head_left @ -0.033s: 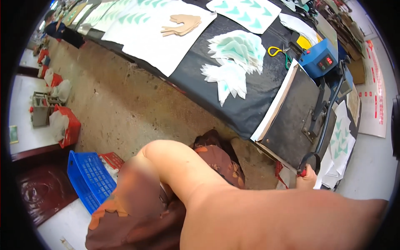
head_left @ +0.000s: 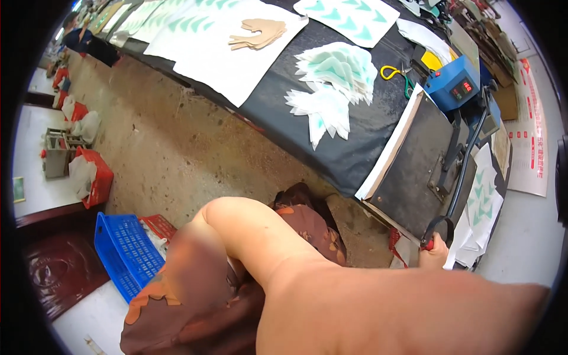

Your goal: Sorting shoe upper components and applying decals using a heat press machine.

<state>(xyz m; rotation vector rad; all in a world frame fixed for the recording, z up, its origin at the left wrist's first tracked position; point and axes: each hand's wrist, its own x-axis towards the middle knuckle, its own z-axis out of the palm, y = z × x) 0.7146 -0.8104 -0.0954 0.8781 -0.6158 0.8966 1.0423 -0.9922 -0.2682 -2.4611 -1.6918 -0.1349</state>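
Note:
My right hand [head_left: 433, 252] is closed around the red grip [head_left: 427, 244] at the end of a long black lever [head_left: 464, 168]. The lever belongs to a blue heat press [head_left: 453, 86] with a lit red display. Its dark flat plate [head_left: 414, 160] lies at the table's end, with a white sheet edge [head_left: 390, 145] along its left side. A bare bent arm [head_left: 260, 234] crosses the lower middle, over brown patterned clothing [head_left: 195, 322]. My left hand does not show.
On the black-covered table [head_left: 254, 127] lie white and green cut pieces [head_left: 337, 71], tan pieces [head_left: 257, 34], large white sheets [head_left: 231, 71] and yellow-handled scissors [head_left: 390, 73]. Printed sheets [head_left: 482, 204] hang right of the press. A blue basket [head_left: 127, 254] and red crate [head_left: 94, 177] stand left.

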